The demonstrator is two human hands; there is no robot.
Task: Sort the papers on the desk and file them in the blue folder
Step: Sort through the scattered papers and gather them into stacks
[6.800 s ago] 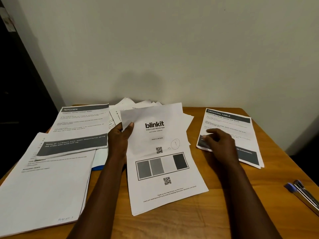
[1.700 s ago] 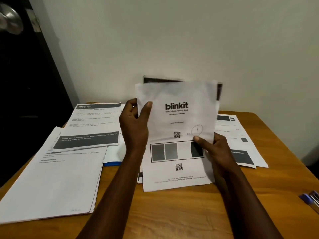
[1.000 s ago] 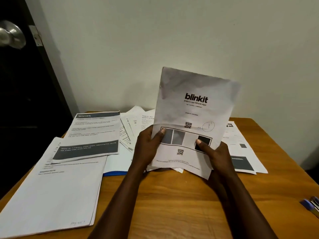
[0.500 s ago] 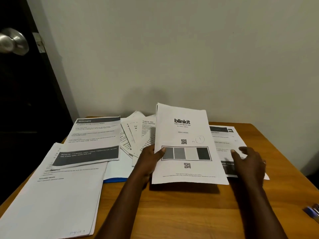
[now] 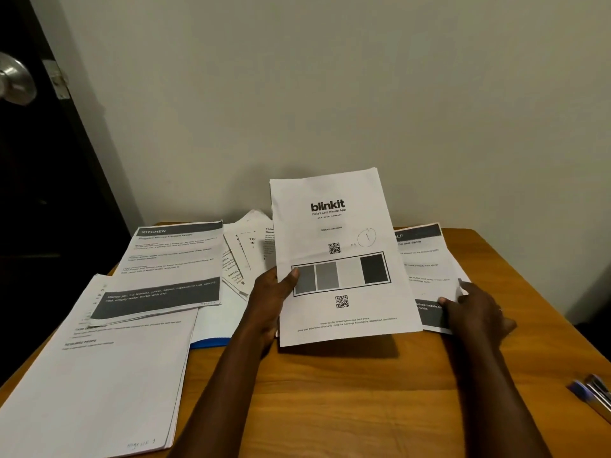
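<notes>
My left hand (image 5: 267, 297) grips the left edge of a stack of sheets topped by a "blinkit" page (image 5: 340, 259), thumb on its front, holding it tilted up off the wooden desk (image 5: 330, 398). My right hand (image 5: 474, 310) lies on the lower right corner of the "dressing table" sheet (image 5: 426, 259), thumb and fingertips resting on the paper. Only a strip of the blue folder (image 5: 211, 342) shows from under the papers at centre left. Loose sheets (image 5: 246, 256) fan out behind the held stack.
A "Kitchen" sheet (image 5: 175, 259) lies on a thick white stack (image 5: 99, 375) on the left side of the desk. Blue-capped pens (image 5: 591, 393) lie at the right edge. A dark door with a metal knob (image 5: 15, 79) stands to the left, and the wall is close behind the desk.
Both hands had raised the blinkit stack upright; then my right hand let go and moved right onto the dressing table sheet. My left hand alone holds the stack, now lower.
</notes>
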